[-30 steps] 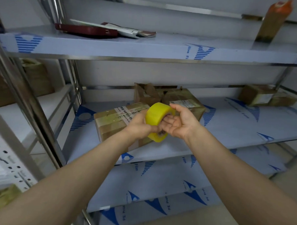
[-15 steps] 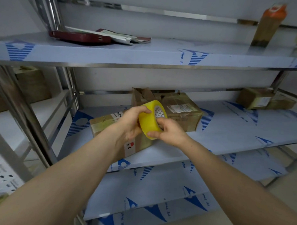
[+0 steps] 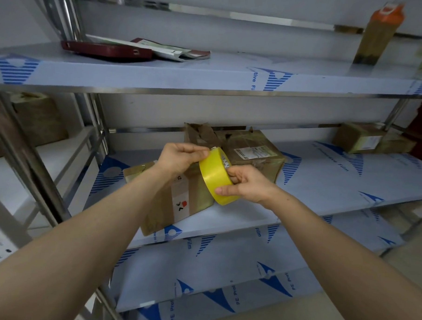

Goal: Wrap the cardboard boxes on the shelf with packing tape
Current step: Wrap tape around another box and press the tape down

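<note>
Above the front edge of the middle shelf, the tape is held upright against the near box. Right hand grasps the roll, thumb across its outer face, fingers in the core; left hand pinches its top rim. A second box sits behind, toward the back edge.

steel shelving (blue-printed film) against a pale wall.
</note>
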A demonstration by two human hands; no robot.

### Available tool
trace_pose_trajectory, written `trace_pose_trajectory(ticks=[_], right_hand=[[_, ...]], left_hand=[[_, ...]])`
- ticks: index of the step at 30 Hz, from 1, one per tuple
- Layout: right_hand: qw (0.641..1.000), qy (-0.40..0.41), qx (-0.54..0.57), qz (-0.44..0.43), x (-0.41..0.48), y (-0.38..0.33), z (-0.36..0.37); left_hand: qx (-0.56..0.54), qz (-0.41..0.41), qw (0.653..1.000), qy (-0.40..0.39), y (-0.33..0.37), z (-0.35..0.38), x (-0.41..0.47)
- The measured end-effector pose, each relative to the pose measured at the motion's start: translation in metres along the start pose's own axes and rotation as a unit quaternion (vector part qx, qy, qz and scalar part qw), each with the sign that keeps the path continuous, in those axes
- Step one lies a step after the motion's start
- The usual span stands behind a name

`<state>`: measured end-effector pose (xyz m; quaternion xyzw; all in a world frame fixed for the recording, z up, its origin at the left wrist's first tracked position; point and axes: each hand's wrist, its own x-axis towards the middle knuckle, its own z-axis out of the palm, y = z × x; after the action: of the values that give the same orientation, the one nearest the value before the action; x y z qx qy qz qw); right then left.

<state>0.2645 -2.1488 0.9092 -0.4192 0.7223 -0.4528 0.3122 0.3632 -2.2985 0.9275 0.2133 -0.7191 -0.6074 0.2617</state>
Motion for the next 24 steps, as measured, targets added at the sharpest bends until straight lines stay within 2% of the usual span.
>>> trace_pose_trajectory(ticks=[8,11,19,21,24], right_hand=[[1.0,0.007,0.009,0.026,-0.003,-0.01,0.001],[0.999,0.025,0.036,0.031,-0.004,-0.014,0.004],[0.973,0.121,0.191,0.036,-0.016,-0.019,0.022],[0.96,0.122,0.248,0.043,-0.021,-0.017,0.027],[0.938,0.137,0.313,0.053,-0.03,-0.012,0.033]], left_hand=[[0.141,0.049,0.989,0.002,-0.006,0.001,0.004],[0.176,0.015,0.984,0.006,-0.008,-0.002,0.008],[0.167,-0.069,0.983,0.02,-0.01,-0.012,0.005],[0.144,-0.08,0.986,-0.005,-0.011,-0.016,0.005],[0.117,-0.08,0.986,-0.089,-0.006,-0.025,-0.001]])
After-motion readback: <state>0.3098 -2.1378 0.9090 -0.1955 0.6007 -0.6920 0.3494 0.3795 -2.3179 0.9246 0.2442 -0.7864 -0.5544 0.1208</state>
